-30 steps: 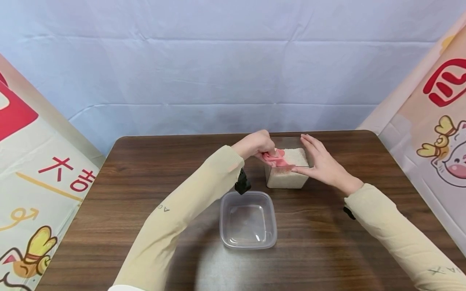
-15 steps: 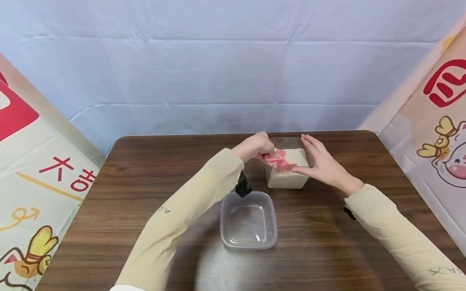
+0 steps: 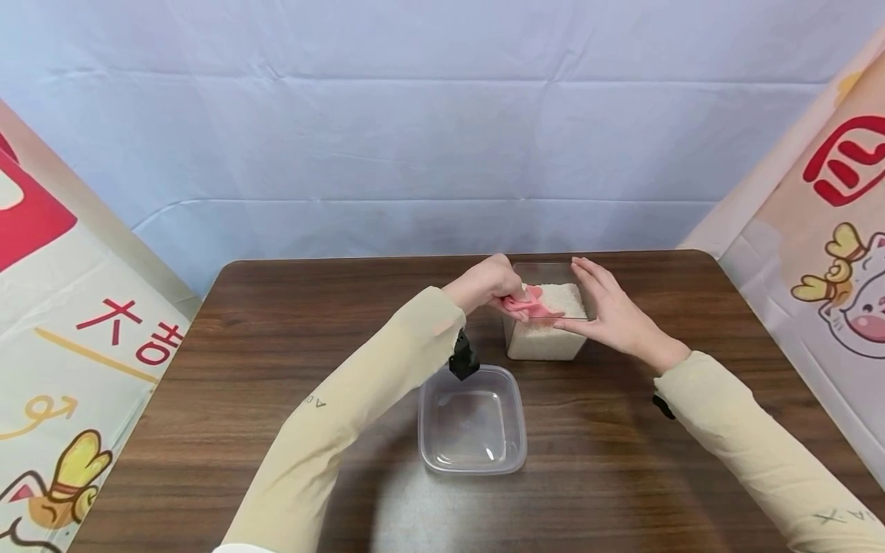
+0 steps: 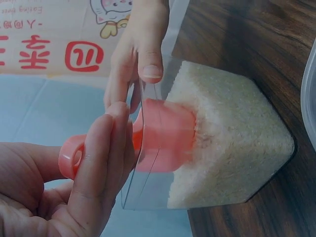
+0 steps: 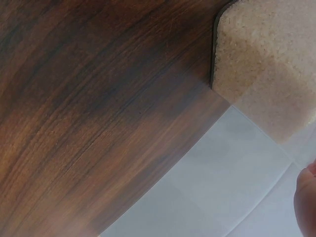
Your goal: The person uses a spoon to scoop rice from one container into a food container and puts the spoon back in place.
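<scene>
In the head view my left hand (image 3: 487, 283) holds a pink scoop (image 3: 532, 304) at a clear, square-sided container (image 3: 579, 313) with rice (image 3: 546, 346) in it. From the left wrist, the scoop's cup (image 4: 170, 136) shows pushed into the rice, and my fingers (image 4: 96, 163) are around its ring-ended handle (image 4: 70, 157). My right hand (image 3: 615, 311) rests against the container's right side, fingers straight toward the far corner and thumb at the near rim. Only a small part of a right-hand finger (image 5: 306, 197) shows in the right wrist view.
A clear plastic tub (image 3: 472, 461) stands in front of the rice container, holding nothing visible. Both stand on a dark wooden table (image 3: 311, 292). Pale cloth (image 3: 415, 153) hangs behind, and printed banners (image 3: 830, 253) flank the table.
My left hand and the scoop have shifted very slightly toward the near side. My right hand and both containers stay where they were.
</scene>
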Available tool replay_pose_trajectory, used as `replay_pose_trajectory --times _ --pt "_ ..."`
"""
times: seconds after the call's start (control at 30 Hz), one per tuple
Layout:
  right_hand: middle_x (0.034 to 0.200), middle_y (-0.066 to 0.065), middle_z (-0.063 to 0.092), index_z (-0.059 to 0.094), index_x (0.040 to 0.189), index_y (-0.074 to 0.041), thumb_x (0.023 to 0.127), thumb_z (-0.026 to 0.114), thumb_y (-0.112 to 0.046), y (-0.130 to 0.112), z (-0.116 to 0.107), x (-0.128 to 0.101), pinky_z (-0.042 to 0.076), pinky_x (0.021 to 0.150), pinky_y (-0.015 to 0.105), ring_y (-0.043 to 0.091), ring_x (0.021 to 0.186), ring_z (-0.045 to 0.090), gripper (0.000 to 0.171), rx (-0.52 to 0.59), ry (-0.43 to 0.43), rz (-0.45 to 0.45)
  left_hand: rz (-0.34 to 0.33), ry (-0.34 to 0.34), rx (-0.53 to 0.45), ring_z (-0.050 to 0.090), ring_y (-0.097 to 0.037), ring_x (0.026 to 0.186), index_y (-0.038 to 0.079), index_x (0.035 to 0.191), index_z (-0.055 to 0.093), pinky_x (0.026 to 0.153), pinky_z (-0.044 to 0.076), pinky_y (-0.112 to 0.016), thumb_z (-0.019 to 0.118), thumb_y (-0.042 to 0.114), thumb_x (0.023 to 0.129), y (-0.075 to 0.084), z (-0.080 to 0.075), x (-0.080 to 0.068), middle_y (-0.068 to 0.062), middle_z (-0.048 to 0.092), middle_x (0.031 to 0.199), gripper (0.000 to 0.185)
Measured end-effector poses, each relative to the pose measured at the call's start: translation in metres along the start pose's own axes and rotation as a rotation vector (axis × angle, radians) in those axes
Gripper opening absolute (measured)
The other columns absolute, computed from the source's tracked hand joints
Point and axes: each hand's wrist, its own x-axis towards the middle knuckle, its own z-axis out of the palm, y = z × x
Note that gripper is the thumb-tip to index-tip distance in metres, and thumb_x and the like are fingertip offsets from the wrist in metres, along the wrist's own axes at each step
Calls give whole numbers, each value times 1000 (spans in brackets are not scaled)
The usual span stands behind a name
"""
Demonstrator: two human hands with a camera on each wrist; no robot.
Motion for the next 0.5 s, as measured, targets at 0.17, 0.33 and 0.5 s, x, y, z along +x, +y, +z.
replay_pose_trajectory --times 0.17,0.33,0.5 --pt "142 21 27 31 136 10 70 78 -33 0 1 0 26 107 48 35 132 22 92 7 10 -24 13 40 14 57 -21 40 -16 94 53 44 53 -21 51 -6 88 -2 2 1 -15 48 57 12" --pt "141 21 28 31 136 9 69 79 -32 1 0 0 26 107 48 35 131 22 92 11 17 -28 28 44 -4 57 -20 38 -17 95 52 46 54 -22 51 -7 88 -2 4 0 -16 48 58 12" --pt "142 20 28 31 136 9 68 79 -32 0 0 0 26 107 47 34 131 22 92 5 16 -21 20 42 -40 57 -21 40 -16 103 50 50 56 -24 52 -8 87 -1 4 0 -17 47 64 18"
